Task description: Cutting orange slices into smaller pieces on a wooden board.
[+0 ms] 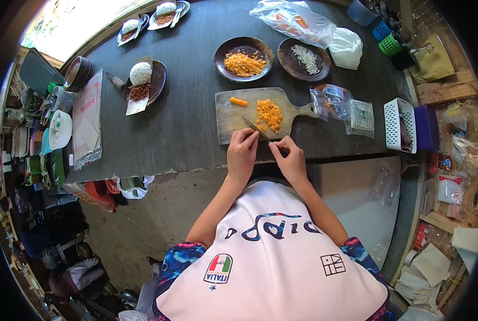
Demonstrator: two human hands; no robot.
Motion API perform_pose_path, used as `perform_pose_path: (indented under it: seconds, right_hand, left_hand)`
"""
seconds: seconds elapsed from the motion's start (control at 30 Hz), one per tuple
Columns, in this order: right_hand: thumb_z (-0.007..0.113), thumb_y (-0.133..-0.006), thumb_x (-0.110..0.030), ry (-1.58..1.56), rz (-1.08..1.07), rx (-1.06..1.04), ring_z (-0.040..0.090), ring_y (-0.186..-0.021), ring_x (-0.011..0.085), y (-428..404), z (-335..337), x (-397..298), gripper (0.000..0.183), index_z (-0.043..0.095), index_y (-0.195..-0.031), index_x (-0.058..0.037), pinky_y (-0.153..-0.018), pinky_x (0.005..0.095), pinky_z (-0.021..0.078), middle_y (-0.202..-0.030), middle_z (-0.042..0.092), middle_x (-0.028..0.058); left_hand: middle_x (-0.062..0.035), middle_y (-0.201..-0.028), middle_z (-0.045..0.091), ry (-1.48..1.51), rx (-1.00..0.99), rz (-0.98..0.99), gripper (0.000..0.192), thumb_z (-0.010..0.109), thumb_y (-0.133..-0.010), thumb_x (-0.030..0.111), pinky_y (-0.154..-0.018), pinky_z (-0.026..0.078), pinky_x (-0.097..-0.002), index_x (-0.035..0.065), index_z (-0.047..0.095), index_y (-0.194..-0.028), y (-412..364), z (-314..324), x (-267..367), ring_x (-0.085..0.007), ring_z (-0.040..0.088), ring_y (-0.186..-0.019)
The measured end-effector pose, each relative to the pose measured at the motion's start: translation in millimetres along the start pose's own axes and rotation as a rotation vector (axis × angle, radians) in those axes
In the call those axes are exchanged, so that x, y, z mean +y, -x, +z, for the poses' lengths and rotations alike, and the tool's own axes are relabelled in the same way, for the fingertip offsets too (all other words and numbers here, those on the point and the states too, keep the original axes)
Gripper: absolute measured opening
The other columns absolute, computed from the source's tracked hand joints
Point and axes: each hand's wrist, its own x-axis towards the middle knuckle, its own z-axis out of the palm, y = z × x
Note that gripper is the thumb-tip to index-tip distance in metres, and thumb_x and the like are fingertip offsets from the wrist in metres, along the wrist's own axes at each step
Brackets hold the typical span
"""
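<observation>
My right hand (290, 156) grips a knife (257, 129) at its near end, and the blade slants up and left over the cutting board. The fingertips of my left hand (241, 150) are pinched together beside the blade; whether they hold a small piece is too fine to tell. Under the knife lies a wooden cutting board (231, 124) with a handle on its right. Chopped carrot (269, 114) is heaped on the board's right half, with a few bits near the blade. A carrot piece (239, 101) lies at the upper left of the board.
Beyond the board stand a dark plate (219, 69) of chopped carrot and another (284, 66) with white shreds. Plastic bags (291, 24) lie behind them. Packets (361, 116) sit right of the board. Leftward are a plate (158, 78) with a rice mound and another knife (115, 80).
</observation>
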Motion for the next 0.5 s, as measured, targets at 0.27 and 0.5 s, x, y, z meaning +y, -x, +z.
perform_pose_path:
  seconds: [0.27, 0.5]
  right_hand:
    - [0.077, -0.096, -0.027, -0.055, 0.027, -0.02, 0.078, -0.086, 0.026, 34, -27, 3, 0.028, 0.065, -0.092, -0.0017, -0.077, 0.0359, 0.0569, -0.088, 0.077, 0.0139]
    - [0.077, -0.096, -0.027, -0.019, 0.04, -0.007, 0.077, -0.087, 0.0285, 2, -2, 2, 0.026, 0.066, -0.094, -0.003, -0.075, 0.0377, 0.0565, -0.088, 0.076, 0.0124]
  left_hand:
    - [-0.0093, -0.109, 0.074, -0.003, 0.019, 0.02, 0.018, 0.076, -0.085, -0.001, -0.089, 0.056, -0.0389, -0.0006, 0.077, -0.103, 3, 1, -2, -0.0294, 0.068, -0.102]
    - [-0.0101, -0.109, 0.073, -0.011, 0.016, 0.051, 0.016, 0.075, -0.085, -0.002, -0.089, 0.056, -0.0399, -0.0025, 0.076, -0.101, -1, -1, -1, -0.0301, 0.068, -0.102]
